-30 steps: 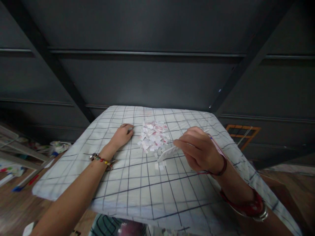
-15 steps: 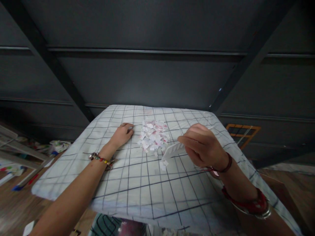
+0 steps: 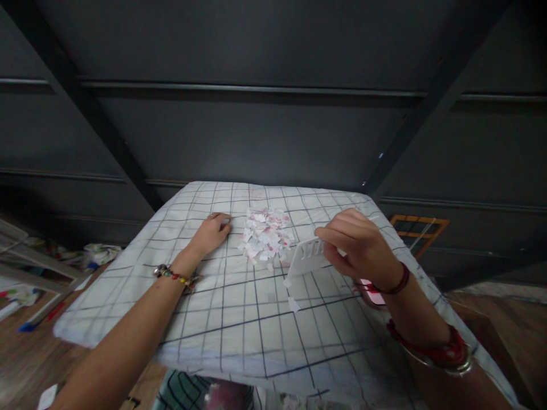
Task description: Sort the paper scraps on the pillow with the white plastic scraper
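Note:
A heap of torn white paper scraps (image 3: 265, 236), some with pink marks, lies on the white checked cloth (image 3: 239, 319). My left hand (image 3: 212, 232) rests on the cloth just left of the heap, loosely open and holding nothing. To the right, my right hand (image 3: 354, 245) is closed around a white slotted spatula (image 3: 305, 261). Its flat blade tilts down toward the cloth beside the heap, with a small scrap by its lower corner. A loose paper scrap (image 3: 294, 304) is nearer to me, below the blade. My right fingers hide part of the spatula.
Beneath my right wrist is a pink and red flat object (image 3: 374, 293), partly covered. A dark panelled wall (image 3: 256, 136) rises behind the table. An orange frame (image 3: 421, 230) stands at right, and a grey ladder-like frame (image 3: 38, 276) at left.
My right hand has shifted slightly right with the spatula, whose blade has turned to show more of its face. A scrap now lies lower, apart from the blade. My left hand stays put.

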Tool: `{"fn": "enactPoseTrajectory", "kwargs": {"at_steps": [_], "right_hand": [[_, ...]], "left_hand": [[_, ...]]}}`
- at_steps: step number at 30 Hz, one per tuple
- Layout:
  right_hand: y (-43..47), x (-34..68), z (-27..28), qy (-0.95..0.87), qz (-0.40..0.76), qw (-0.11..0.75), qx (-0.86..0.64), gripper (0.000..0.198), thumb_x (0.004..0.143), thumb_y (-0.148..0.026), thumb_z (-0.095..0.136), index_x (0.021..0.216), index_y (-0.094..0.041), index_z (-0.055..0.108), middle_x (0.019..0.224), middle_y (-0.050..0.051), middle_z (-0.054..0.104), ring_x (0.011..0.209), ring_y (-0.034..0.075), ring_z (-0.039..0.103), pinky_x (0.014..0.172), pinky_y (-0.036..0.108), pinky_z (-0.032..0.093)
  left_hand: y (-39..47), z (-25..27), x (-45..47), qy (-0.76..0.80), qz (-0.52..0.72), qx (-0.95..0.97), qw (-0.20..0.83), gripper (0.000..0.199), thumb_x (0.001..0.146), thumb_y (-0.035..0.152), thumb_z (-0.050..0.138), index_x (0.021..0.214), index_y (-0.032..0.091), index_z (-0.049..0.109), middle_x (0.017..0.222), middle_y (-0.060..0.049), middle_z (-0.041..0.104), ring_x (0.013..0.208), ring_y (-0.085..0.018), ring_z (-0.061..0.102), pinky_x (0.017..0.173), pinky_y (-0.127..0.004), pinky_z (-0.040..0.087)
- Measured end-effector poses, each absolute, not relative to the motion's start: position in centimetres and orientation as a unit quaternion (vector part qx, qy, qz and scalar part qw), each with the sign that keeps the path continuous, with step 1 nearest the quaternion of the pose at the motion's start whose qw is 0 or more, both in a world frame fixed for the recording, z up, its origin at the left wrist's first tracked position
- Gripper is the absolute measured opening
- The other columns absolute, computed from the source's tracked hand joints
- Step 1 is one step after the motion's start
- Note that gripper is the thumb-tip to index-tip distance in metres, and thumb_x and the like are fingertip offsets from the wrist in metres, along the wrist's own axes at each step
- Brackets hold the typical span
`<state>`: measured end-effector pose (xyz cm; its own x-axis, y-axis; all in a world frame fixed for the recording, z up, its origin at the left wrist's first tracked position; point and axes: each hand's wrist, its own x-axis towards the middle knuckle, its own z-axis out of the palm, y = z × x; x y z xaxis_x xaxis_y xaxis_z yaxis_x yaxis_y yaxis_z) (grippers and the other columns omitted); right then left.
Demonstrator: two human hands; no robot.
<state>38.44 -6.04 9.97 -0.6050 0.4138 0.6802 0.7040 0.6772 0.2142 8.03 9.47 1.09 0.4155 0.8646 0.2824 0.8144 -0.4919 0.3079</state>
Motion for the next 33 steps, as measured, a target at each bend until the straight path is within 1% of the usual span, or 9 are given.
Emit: {"fn": "enactPoseTrajectory", "kwargs": {"at_steps": [4, 10, 13, 17, 22, 25, 28, 33], "right_hand": [[-6.1, 38.2, 9.9, -0.868, -0.224, 0.313, -0.313, 0.015, 0.076, -0.010, 0.044, 0.070, -0.020, 0.054, 0.055, -0.002, 0.048, 0.056, 0.015, 0.040, 0.059, 0.031, 0.036], [-5.8, 37.8, 9.2, -0.833, -0.269, 0.338, -0.345, 0.015, 0.078, -0.010, 0.044, 0.076, -0.018, 0.056, 0.060, 0.001, 0.052, 0.062, 0.017, 0.044, 0.063, 0.032, 0.038], [-5.6, 37.4, 8.9, -0.839, -0.259, 0.338, -0.338, 0.017, 0.078, -0.009, 0.044, 0.080, -0.018, 0.057, 0.062, 0.000, 0.054, 0.063, 0.017, 0.044, 0.063, 0.032, 0.038], [-5.7, 37.2, 8.9, -0.859, -0.235, 0.331, -0.313, 0.017, 0.077, -0.008, 0.044, 0.080, -0.019, 0.057, 0.060, -0.001, 0.052, 0.060, 0.016, 0.042, 0.062, 0.032, 0.037], [-5.8, 37.3, 9.2, -0.844, -0.240, 0.365, -0.311, 0.016, 0.078, -0.008, 0.046, 0.083, -0.020, 0.056, 0.060, -0.002, 0.051, 0.060, 0.016, 0.043, 0.062, 0.032, 0.037], [-5.7, 37.3, 9.1, -0.851, -0.234, 0.355, -0.309, 0.017, 0.078, -0.007, 0.046, 0.082, -0.020, 0.056, 0.061, -0.002, 0.051, 0.060, 0.015, 0.042, 0.062, 0.032, 0.038], [-5.7, 37.4, 9.1, -0.864, -0.215, 0.343, -0.301, 0.017, 0.076, -0.007, 0.045, 0.077, -0.021, 0.054, 0.058, -0.004, 0.048, 0.057, 0.014, 0.040, 0.060, 0.031, 0.037], [-5.8, 38.2, 9.5, -0.852, -0.217, 0.373, -0.298, 0.018, 0.077, -0.007, 0.047, 0.083, -0.022, 0.053, 0.059, -0.004, 0.050, 0.057, 0.014, 0.043, 0.061, 0.031, 0.038]], "left_hand": [[9.4, 1.2, 8.1, 0.501, 0.208, 0.838, 0.064, 0.036, 0.083, 0.030, 0.041, 0.108, 0.015, 0.063, 0.114, -0.012, 0.065, 0.110, -0.025, 0.057, 0.102, -0.041, 0.043], [9.3, 1.2, 8.1, 0.500, 0.214, 0.837, 0.067, 0.036, 0.083, 0.030, 0.041, 0.106, 0.016, 0.063, 0.114, -0.011, 0.066, 0.111, -0.025, 0.057, 0.103, -0.041, 0.042], [9.3, 1.2, 8.1, 0.500, 0.213, 0.837, 0.070, 0.035, 0.082, 0.030, 0.041, 0.106, 0.016, 0.063, 0.113, -0.010, 0.066, 0.110, -0.025, 0.057, 0.102, -0.042, 0.043], [9.2, 1.2, 8.1, 0.501, 0.213, 0.836, 0.069, 0.036, 0.082, 0.030, 0.041, 0.107, 0.016, 0.062, 0.114, -0.011, 0.065, 0.109, -0.025, 0.057, 0.103, -0.041, 0.042], [9.3, 1.2, 8.0, 0.499, 0.217, 0.837, 0.068, 0.034, 0.083, 0.031, 0.041, 0.107, 0.018, 0.062, 0.111, -0.008, 0.066, 0.107, -0.023, 0.058, 0.101, -0.040, 0.044], [9.4, 1.1, 8.0, 0.501, 0.213, 0.836, 0.071, 0.035, 0.083, 0.031, 0.040, 0.107, 0.016, 0.062, 0.112, -0.010, 0.065, 0.107, -0.024, 0.058, 0.100, -0.039, 0.044], [9.4, 1.1, 8.0, 0.503, 0.213, 0.834, 0.075, 0.037, 0.083, 0.032, 0.040, 0.108, 0.014, 0.062, 0.114, -0.012, 0.064, 0.108, -0.024, 0.058, 0.101, -0.039, 0.044], [9.4, 1.1, 8.0, 0.500, 0.209, 0.837, 0.072, 0.040, 0.084, 0.032, 0.038, 0.110, 0.012, 0.061, 0.116, -0.014, 0.063, 0.109, -0.025, 0.058, 0.102, -0.040, 0.043]]}}
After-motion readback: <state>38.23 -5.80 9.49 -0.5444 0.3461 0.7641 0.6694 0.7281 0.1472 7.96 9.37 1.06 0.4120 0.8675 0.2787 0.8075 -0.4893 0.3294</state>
